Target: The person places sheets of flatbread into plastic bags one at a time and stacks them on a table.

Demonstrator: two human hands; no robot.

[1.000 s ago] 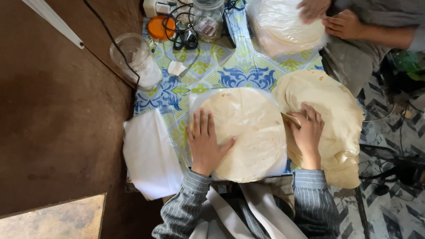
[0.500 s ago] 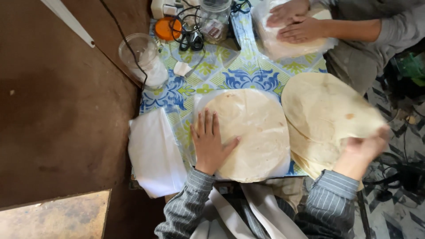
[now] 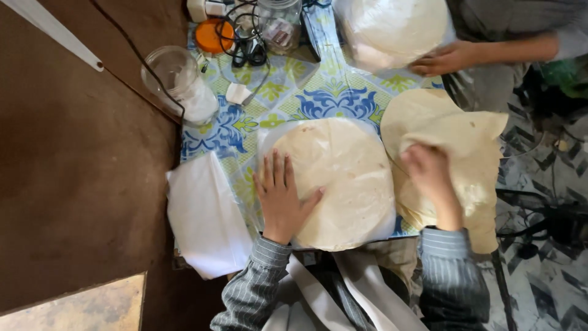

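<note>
My left hand (image 3: 283, 199) lies flat, fingers spread, on the left part of a round pale flatbread (image 3: 343, 178) that rests on a clear plastic sheet on the patterned tablecloth (image 3: 324, 101). My right hand (image 3: 430, 178) grips the top flatbread of a stack (image 3: 453, 141) at the table's right edge, and that flatbread is lifted and folding over. The fingertips of this hand are partly hidden under the bread.
A stack of white sheets (image 3: 205, 214) hangs off the left edge. A glass jar (image 3: 177, 83) lies at the back left, with an orange lid (image 3: 214, 35), cables and another jar (image 3: 278, 24) behind. Another person's hand (image 3: 444, 60) rests by a bagged flatbread pile (image 3: 392, 27).
My right hand left the middle flatbread, swung out to the lower right, then came back onto the right stack and lifted its top flatbread. My left hand stayed pressed down.
</note>
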